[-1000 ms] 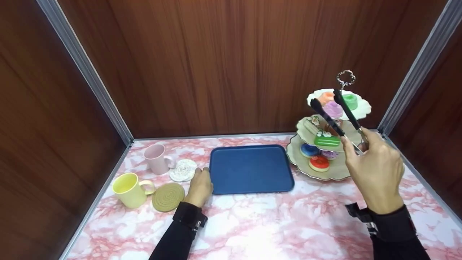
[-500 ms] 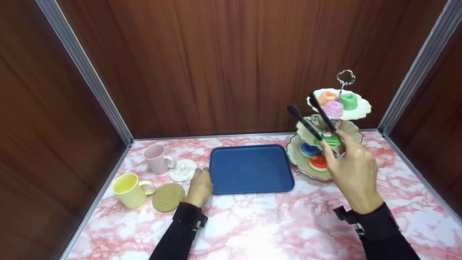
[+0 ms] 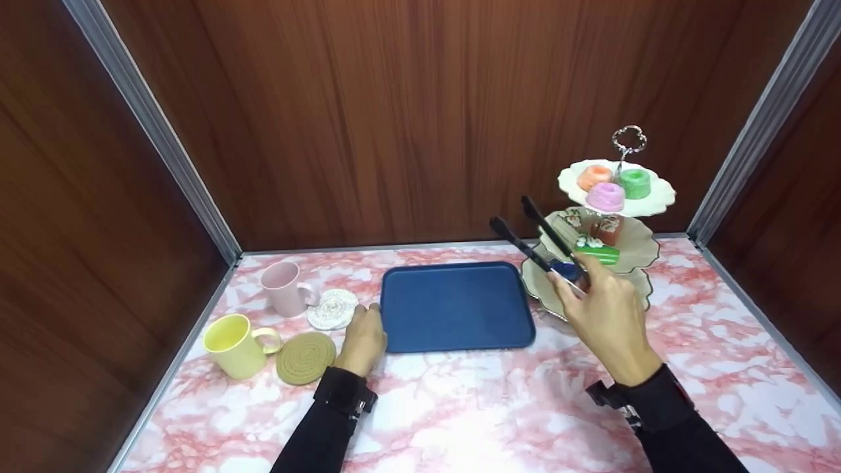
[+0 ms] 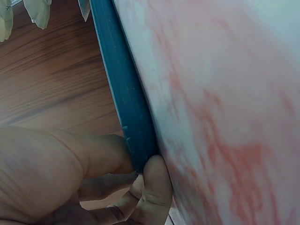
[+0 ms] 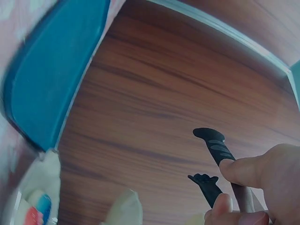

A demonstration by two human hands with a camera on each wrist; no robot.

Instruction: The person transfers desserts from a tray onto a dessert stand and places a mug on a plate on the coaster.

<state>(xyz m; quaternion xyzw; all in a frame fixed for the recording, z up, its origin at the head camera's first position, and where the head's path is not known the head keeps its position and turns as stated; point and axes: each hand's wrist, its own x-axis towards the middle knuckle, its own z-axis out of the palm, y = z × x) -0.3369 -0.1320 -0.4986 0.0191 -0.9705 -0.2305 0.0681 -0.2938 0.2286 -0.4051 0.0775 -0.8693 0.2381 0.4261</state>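
Note:
At the left end of the blue tray (image 3: pixel 458 307), my left hand (image 3: pixel 364 338) pinches the rim; the left wrist view shows thumb and fingertips at the tray's edge (image 4: pixel 124 89). My right hand (image 3: pixel 608 309) holds a pair of serving tongs (image 3: pixel 555 235) with black tips, spread apart with nothing between them. The tongs point up and left, above the tray's right end and in front of a three-tier cake stand (image 3: pixel 660 200). On its top plate sit an orange cake (image 3: pixel 595 176), a pink cake (image 3: pixel 606 198) and a green cake (image 3: pixel 635 184). My right hand hides part of the bottom plate.
The middle tier bears a green log-shaped cake (image 3: pixel 601 255) and a brown cake (image 3: pixel 608 228); a blue doughnut (image 3: pixel 564 269) shows lower down. Left of the tray are a pink mug (image 3: pixel 284 289), a yellow mug (image 3: pixel 236 348), a white coaster (image 3: pixel 333 309) and a tan coaster (image 3: pixel 307 358).
My right hand has carried the tongs left and lower, away from the cakes on the top plate and toward the tray. My left hand has stayed at the tray's edge.

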